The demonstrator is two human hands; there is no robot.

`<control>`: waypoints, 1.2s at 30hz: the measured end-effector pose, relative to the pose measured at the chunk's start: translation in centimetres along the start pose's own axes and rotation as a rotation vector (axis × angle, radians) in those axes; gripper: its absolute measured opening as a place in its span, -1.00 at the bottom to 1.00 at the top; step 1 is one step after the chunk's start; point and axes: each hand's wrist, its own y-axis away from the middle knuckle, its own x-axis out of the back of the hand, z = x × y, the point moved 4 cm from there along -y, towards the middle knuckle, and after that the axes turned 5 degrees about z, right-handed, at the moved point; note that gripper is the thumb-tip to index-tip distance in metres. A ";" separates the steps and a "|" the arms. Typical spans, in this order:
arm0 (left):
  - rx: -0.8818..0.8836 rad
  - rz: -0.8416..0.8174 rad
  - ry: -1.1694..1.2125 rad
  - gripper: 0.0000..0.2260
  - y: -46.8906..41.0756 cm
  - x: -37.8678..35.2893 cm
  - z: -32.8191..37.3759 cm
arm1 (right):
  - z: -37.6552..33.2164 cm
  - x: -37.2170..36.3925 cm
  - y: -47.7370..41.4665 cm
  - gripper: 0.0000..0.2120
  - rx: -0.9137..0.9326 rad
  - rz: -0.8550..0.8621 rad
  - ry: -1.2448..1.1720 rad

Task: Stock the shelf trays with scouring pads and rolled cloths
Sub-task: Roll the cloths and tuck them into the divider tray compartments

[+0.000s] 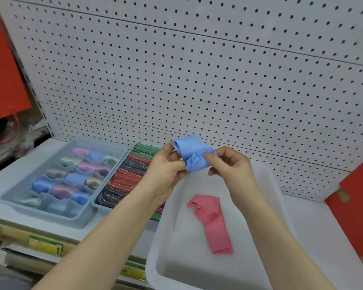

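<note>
Rolling the blue cloth [194,152], grasped between left hand [168,164] and right hand [228,162], should stay tight and even to fit a divided tray [19,197] compartment.

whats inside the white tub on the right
One pink cloth lies flat on the floor of the white tub. The forearms cover parts of the tub floor, so anything under them is hidden.

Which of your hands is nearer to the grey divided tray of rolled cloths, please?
Left. The left hand is nearer the grey divided tray; the right hand is farther right, both gripping the blue cloth.
</note>
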 end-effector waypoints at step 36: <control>-0.032 0.183 -0.314 -0.87 2.7 16.4 1.9 | 2.7 -15.8 -0.1 -0.84 -0.351 -0.477 0.054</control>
